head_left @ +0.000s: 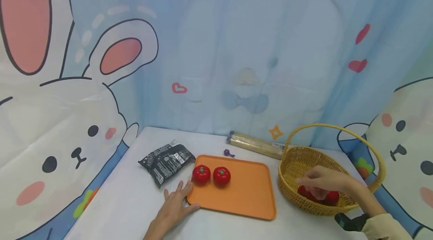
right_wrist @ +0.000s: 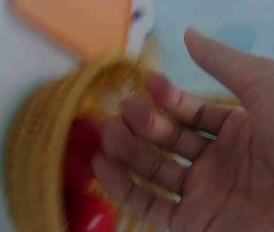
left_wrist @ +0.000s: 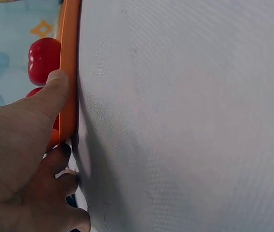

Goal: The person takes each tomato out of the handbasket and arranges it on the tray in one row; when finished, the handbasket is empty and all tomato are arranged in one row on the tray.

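Note:
Two red tomatoes (head_left: pixel 221 176) with green tops sit side by side on the left part of the orange tray (head_left: pixel 250 191). My left hand (head_left: pixel 174 207) is at the tray's near left corner, fingers spread; in the left wrist view its thumb touches the outside of the orange rim (left_wrist: pixel 69 58). My right hand (head_left: pixel 319 180) reaches into the yellow wicker basket (head_left: pixel 294 198), above red tomatoes (head_left: pixel 333 198) partly hidden by it. In the right wrist view, blurred, the palm and loosely bent fingers hold nothing beside the red tomatoes (right_wrist: pixel 91 212).
A black printed packet (head_left: pixel 168 161) lies left of the tray. Behind the tray are a small purple object (head_left: pixel 228 153) and a long wrapped bundle of tan sticks (head_left: pixel 255 145). The basket's tall handle (head_left: pixel 338 129) arches over the right arm. A blue cartoon curtain (head_left: pixel 216 63) hangs behind the white table.

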{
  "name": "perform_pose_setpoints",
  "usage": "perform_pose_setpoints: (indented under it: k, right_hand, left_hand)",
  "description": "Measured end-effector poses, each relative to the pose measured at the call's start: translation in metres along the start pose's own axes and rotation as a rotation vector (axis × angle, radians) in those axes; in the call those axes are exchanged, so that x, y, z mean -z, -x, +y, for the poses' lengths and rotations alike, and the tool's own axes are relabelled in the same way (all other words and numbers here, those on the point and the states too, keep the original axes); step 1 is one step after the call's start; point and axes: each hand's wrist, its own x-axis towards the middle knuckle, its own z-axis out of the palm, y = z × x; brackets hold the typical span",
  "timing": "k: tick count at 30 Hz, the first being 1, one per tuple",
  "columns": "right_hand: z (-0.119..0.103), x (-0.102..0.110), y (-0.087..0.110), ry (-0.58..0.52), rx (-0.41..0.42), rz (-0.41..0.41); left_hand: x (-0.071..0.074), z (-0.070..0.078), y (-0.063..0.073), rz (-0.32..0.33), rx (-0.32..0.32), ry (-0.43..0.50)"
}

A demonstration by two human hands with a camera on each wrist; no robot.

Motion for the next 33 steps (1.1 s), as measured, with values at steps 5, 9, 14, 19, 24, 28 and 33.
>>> perform_pose_setpoints:
  k: [5, 9, 14, 19, 24, 28, 33]
  right_hand:
    - [0.045, 0.007, -0.002, 0.113, -0.098, 0.211]
    - [0.05, 0.018, -0.008, 0.294, -0.054, 0.492]
    - [0.044, 0.029, -0.008, 0.337, -0.027, 0.585]
    - [0.044, 0.035, -0.018, 0.292, -0.102, 0.61]
    - [0.042, 0.038, -0.034, 0.192, -0.26, 0.682]
    - [0.045, 0.04, -0.044, 0.122, -0.309, 0.659]
    - [0.053, 0.041, -0.058, 0.048, -0.384, 0.61]
  left_hand:
    - [-0.001, 0.0, 0.0, 0.015, -0.018, -0.008]
    - [-0.001, -0.001, 0.0, 0.011, -0.017, -0.017]
    - [-0.001, -0.001, -0.001, 0.002, -0.007, -0.012]
    - [-0.001, -0.002, -0.001, -0.002, -0.003, -0.014]
    - [-0.001, -0.005, -0.001, 0.009, -0.008, -0.017]
    - [-0.002, -0.006, 0.0, 0.01, -0.021, -0.01]
    - [-0.003, -0.006, 0.0, 0.011, -0.023, -0.005]
